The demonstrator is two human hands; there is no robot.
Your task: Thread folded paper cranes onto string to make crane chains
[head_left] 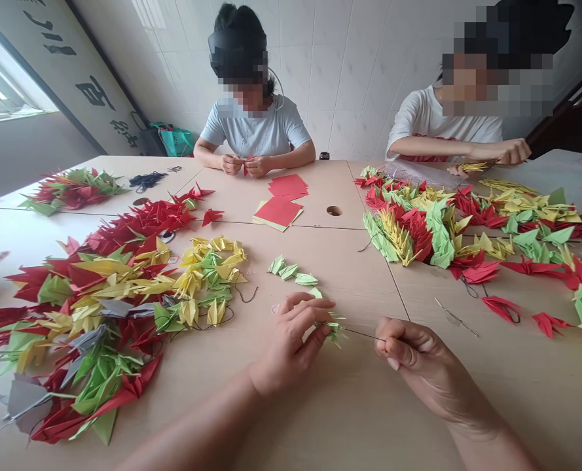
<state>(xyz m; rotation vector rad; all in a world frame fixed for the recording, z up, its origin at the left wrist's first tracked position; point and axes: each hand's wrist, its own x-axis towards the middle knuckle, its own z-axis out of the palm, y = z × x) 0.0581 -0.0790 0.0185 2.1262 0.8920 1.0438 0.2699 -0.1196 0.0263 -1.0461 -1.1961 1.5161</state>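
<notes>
My left hand [298,340] is closed around green folded paper pieces [334,328] at the middle of the table. A thin dark string [359,333] runs taut from these pieces to my right hand [413,356], whose fingers are pinched on it. Beyond my left hand, a curved row of green folded pieces [289,270] lies on the table and reaches toward its fingers. Whether those pieces are joined to the ones in my grip is hidden.
A big heap of red, yellow and green folded paper [124,275] covers the left. More strands [418,222] lie at the right, near a needle-like piece [456,317]. Red paper squares [281,208] lie ahead. Two people [256,131] [448,131] sit across the table [349,405].
</notes>
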